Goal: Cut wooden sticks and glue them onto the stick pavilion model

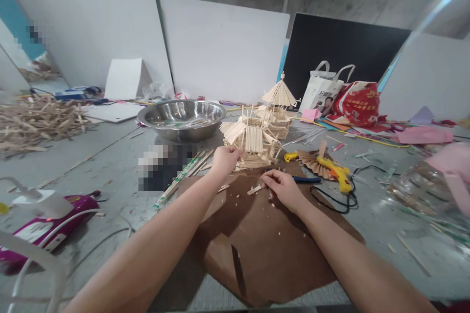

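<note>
A pavilion model built of thin wooden sticks [253,139] stands at the back of a brown paper sheet [279,264]. Against its lower left side is my left hand [225,160], its fingers pinched together; whether they grip the model or a small piece is hidden. My right hand [282,187] is closed, thumb and fingers at the end of a short wooden stick [254,190] low over the paper. Small wood bits are scattered around it. Behind that hand lie blue-handled pliers [306,180] and a yellow glue gun [336,171] with a black cord.
A steel basin [181,120] stands behind my left arm, with a bundle of sticks [185,176] nearer me. Loose sticks form a pile [40,124] at far left. A purple power strip [51,230] with cables lies at left front. Bags [354,102] and coloured paper occupy the back right.
</note>
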{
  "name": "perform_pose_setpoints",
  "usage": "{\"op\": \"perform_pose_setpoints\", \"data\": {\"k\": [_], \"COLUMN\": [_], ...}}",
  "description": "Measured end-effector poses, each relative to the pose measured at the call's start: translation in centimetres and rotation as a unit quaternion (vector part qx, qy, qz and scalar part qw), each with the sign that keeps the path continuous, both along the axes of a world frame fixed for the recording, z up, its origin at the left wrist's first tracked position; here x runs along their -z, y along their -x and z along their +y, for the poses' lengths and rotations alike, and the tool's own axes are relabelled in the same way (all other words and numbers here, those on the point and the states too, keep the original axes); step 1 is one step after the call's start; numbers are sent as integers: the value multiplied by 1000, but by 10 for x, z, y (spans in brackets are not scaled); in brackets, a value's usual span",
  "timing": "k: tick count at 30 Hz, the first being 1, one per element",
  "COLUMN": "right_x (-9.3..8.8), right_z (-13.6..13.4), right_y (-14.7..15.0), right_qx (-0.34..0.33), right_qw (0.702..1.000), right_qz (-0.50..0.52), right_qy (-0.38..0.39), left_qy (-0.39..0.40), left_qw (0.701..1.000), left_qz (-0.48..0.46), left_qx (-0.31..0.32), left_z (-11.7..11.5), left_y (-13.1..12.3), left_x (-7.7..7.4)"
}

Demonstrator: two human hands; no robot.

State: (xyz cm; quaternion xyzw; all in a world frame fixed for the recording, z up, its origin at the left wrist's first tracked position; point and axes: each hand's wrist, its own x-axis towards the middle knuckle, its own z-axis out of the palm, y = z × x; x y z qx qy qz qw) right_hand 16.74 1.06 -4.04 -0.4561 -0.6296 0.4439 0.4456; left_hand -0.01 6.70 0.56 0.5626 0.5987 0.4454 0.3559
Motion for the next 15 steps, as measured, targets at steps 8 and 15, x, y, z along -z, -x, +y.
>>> {"op": "perform_pose_setpoints", "data": {"k": [8, 15], "right_x": [-6, -6], "right_z": [-5, -6], "right_y": [2, 1], "right_qx": [-16, -21], "right_qw": [999, 998], "right_qz": [-49, -57], "right_qy": [-15, -12], "left_qy": [21, 46], "left_qw": [997, 989], "left_qz": [-80, -133], "left_qx": [5, 36], "left_z": [4, 2], "left_y": [-11, -7], "left_x": [-5, -7]}}
